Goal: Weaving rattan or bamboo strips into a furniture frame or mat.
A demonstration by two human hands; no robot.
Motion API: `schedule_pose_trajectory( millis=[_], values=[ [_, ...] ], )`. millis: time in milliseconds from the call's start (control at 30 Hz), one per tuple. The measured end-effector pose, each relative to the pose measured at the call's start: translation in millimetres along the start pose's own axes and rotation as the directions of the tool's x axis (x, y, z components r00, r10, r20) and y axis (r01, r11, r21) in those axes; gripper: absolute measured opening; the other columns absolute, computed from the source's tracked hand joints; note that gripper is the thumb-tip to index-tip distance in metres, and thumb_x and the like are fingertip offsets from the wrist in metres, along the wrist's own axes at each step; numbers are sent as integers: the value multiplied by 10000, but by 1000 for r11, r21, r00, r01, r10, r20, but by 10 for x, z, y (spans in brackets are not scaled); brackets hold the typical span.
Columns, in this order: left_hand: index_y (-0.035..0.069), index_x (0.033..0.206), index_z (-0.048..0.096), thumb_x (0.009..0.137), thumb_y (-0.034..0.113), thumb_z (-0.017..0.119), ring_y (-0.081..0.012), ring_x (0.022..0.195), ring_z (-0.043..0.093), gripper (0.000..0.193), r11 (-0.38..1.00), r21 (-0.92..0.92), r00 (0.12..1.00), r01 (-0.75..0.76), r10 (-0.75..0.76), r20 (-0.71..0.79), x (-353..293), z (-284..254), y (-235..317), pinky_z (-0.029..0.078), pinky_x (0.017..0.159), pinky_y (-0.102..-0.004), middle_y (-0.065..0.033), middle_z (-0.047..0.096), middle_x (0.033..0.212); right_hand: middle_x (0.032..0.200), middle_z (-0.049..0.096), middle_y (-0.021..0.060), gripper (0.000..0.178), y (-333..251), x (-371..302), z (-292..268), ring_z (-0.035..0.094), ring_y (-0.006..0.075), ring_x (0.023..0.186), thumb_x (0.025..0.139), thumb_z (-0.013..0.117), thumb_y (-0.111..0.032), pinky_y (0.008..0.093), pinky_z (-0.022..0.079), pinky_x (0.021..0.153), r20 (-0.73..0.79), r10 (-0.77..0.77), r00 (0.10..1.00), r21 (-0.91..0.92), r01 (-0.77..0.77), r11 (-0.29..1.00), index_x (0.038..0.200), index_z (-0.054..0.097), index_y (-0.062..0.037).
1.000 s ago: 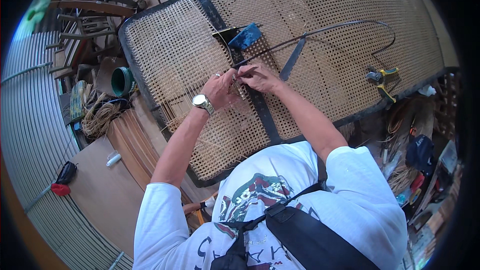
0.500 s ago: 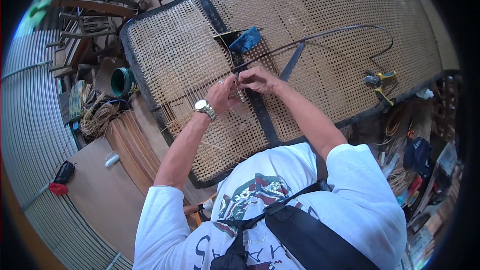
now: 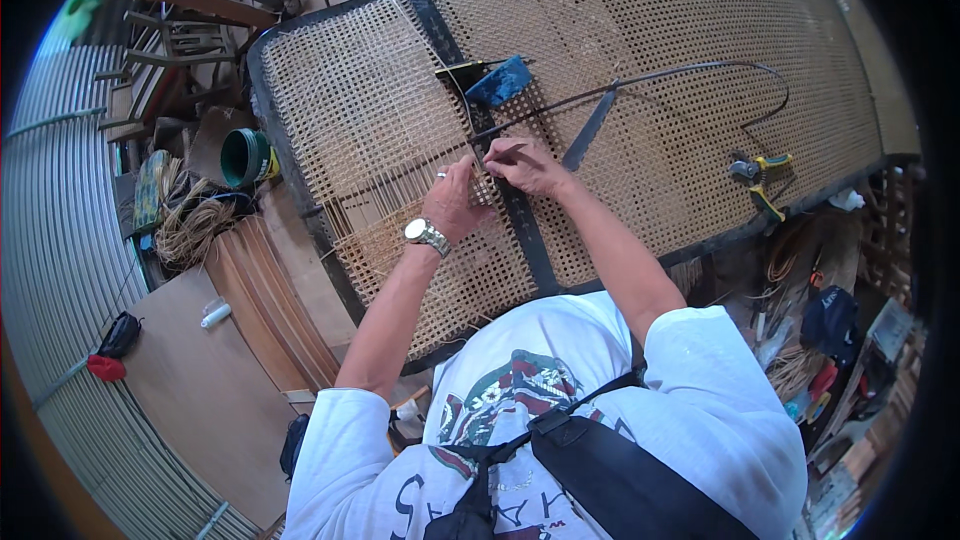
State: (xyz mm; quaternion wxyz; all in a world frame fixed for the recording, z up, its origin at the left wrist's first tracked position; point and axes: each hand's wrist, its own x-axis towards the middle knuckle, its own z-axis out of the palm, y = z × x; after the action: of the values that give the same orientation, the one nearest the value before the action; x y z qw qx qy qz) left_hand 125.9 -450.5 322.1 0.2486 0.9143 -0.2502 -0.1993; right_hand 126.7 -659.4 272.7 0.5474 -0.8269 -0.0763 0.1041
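Note:
A woven cane panel (image 3: 640, 120) in a black frame spreads before me, crossed by a black rail (image 3: 520, 220). My left hand (image 3: 455, 202), with a watch on its wrist, bends its fingers against the weave beside this rail; what its fingertips pinch is too small to make out. Just to the right, my right hand (image 3: 530, 170) is closed on a slender dark stick (image 3: 508, 152) over the rail. Loose cane strands (image 3: 385, 195) run across a partly open patch left of my left hand. A long dark strip (image 3: 680, 70) curves from near my fingers over the panel.
On the panel lie a blue piece (image 3: 500, 82), a dark pointed blade (image 3: 590, 128) and yellow-handled pruning shears (image 3: 762, 180). At left are a green bucket (image 3: 243, 158), coiled cane (image 3: 195, 225) and stacked wooden chairs (image 3: 170, 50). Tools and a dark cap (image 3: 832, 315) clutter the right.
My hands have drawn slightly apart. The dark stick now shows in my right hand, and my left fingers have settled lower against the weave. The whole view has shifted a little.

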Motion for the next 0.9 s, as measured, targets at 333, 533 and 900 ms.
schedule_pose_trajectory(
  millis=[333,533,900],
  values=[
    [-9,1397,492,895,291,750,-355,1229,576,639,955,-287,986,-67,20,-164,-1109,232,631,479,1034,-418,-211,599,1307,885,706,152,193,-517,-608,-158,688,238,797,966,622,-211,371,532,728,83,366,927,178,-376,910,999,651,-22],
    [30,1222,556,1081,209,508,-162,855,699,233,114,-984,813,134,-581,43,-1088,192,343,547,791,-278,-80,736,986,829,664,194,292,-943,-809,494,669,332,783,1006,605,-299,429,517,739,647,148,748,222,-370,902,1058,621,-12],
    [47,1083,652,996,315,672,-172,675,574,282,662,-687,329,299,-748,-576,-1767,-846,-787,459,598,-292,-62,634,874,1293,567,78,580,-101,923,-866,539,320,1180,809,798,-222,474,461,995,145,-202,969,-792,236,563,1349,588,-207]
  ],
)
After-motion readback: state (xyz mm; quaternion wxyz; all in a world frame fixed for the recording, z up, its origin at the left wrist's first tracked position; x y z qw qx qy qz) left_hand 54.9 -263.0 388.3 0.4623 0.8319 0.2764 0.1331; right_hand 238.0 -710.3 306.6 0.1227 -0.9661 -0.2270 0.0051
